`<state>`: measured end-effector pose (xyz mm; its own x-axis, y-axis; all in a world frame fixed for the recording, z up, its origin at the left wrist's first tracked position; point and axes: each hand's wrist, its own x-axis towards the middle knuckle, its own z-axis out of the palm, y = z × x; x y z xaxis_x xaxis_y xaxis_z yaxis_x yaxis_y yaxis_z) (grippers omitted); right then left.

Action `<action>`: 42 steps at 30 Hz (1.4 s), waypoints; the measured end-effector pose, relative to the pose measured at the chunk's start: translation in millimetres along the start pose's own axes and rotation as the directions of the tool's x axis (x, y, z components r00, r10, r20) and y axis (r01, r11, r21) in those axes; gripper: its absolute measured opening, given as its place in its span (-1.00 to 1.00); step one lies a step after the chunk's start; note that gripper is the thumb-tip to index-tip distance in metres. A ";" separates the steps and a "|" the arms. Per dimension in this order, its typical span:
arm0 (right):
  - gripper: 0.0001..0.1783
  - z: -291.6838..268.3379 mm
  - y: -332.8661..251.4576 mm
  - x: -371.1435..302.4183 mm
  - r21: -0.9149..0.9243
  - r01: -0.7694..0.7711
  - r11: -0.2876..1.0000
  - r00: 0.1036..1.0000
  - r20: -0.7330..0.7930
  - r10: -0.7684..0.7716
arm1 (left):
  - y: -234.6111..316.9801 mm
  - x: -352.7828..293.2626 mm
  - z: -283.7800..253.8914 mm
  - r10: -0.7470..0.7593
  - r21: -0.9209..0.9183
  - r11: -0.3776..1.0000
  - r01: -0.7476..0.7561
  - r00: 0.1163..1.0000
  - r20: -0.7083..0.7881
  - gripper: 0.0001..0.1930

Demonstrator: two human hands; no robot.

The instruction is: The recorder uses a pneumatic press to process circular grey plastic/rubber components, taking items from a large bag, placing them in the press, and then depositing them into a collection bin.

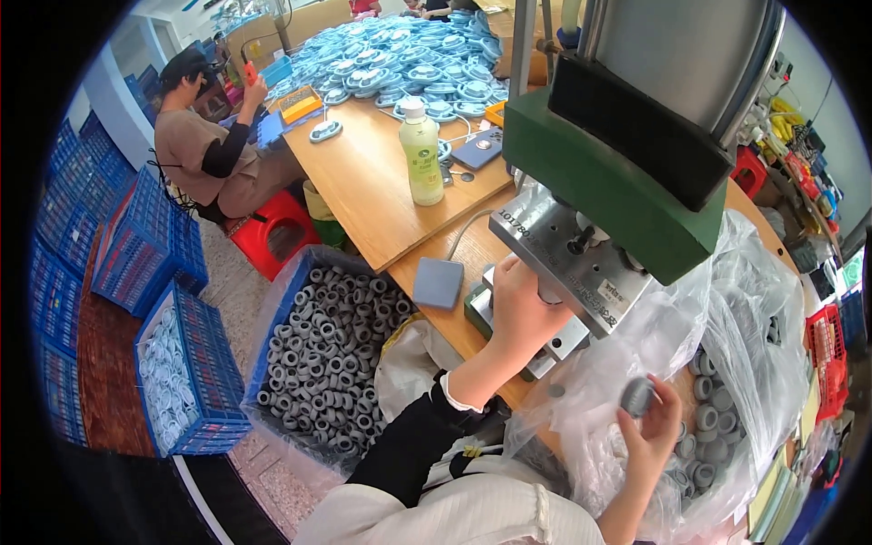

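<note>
My left hand (527, 304) reaches in under the metal head plate (572, 259) of a green bench press (618, 173). The plate hides its fingertips, so what they touch cannot be made out. Below the hand lies the press's metal base (565, 341). Lower right, my right hand (652, 431) pinches a round grey ribbed plastic cap (638, 397) between thumb and fingers, held up over clear plastic sheeting (590, 472). Beside that hand, more grey caps (708, 418) lie inside the open plastic bag.
A blue lined crate (259, 372) full of grey rings stands left of the table (363, 173). On the table are a drink bottle (421, 154), a grey square box (439, 282) and a heap of light blue parts (400, 59). A co-worker (204, 136) sits at the far left.
</note>
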<state>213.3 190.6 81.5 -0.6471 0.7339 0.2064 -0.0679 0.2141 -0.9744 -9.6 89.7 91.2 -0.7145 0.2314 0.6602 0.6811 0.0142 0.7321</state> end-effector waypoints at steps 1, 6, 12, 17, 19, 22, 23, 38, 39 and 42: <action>-0.29 11.7 -4.0 2.5 0.004 -0.001 1.000 1.000 0.007 0.001 | 1.6 -4.3 -4.8 -0.027 0.105 0.994 0.025 1.000 0.013 -0.60; -0.40 63.8 -10.0 33.1 0.019 0.096 0.995 0.965 0.242 -0.098 | -8.8 -35.9 -19.8 0.011 0.206 0.979 0.003 0.998 -0.066 -0.55; -0.58 119.5 -26.9 63.2 -0.179 0.162 0.971 0.952 0.286 -0.106 | -94.2 -107.7 -179.0 -0.180 0.563 0.717 0.411 0.889 -0.421 -0.39; -0.71 132.1 -35.7 75.4 -0.085 0.322 0.943 0.922 0.252 -0.292 | -121.4 -122.2 -221.3 -0.221 0.806 0.165 0.568 0.818 -0.531 -0.20; -0.68 127.0 -28.8 73.0 -0.164 0.232 0.959 0.926 0.340 -0.166 | -132.8 -104.6 -196.4 -0.155 0.764 0.604 0.229 0.973 -0.169 -0.35; -0.48 101.7 -23.5 57.5 -0.182 0.292 0.939 0.918 0.330 -0.222 | -126.4 -55.3 -117.6 -0.102 0.561 0.828 0.014 0.987 0.126 -0.58; -0.49 89.8 -28.5 48.1 -0.132 0.295 0.946 0.935 0.242 -0.257 | -130.3 -43.1 -102.4 -0.097 0.494 0.869 -0.015 0.975 0.201 -0.61; -0.41 -126.1 91.6 -1.5 -0.868 -0.408 0.285 0.911 -0.406 0.067 | -147.4 -57.7 -99.5 -0.135 0.408 0.909 0.081 0.985 0.105 -0.64; -0.44 -130.1 89.9 -4.9 -0.856 -0.375 0.355 0.921 -0.389 0.035 | -124.8 -53.7 -90.5 -0.022 0.373 0.928 -0.020 0.994 0.107 -0.58; -0.49 -125.8 76.7 -4.9 -0.738 -0.308 0.601 0.937 -0.345 0.056 | -72.6 -37.6 -65.0 0.266 0.325 0.902 -0.285 0.959 0.102 -0.31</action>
<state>306.9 284.6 16.9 -0.3480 0.9221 0.1694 0.7184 0.3784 -0.5837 -42.6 16.7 24.1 -0.4876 0.3250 0.8104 0.8696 0.2632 0.4177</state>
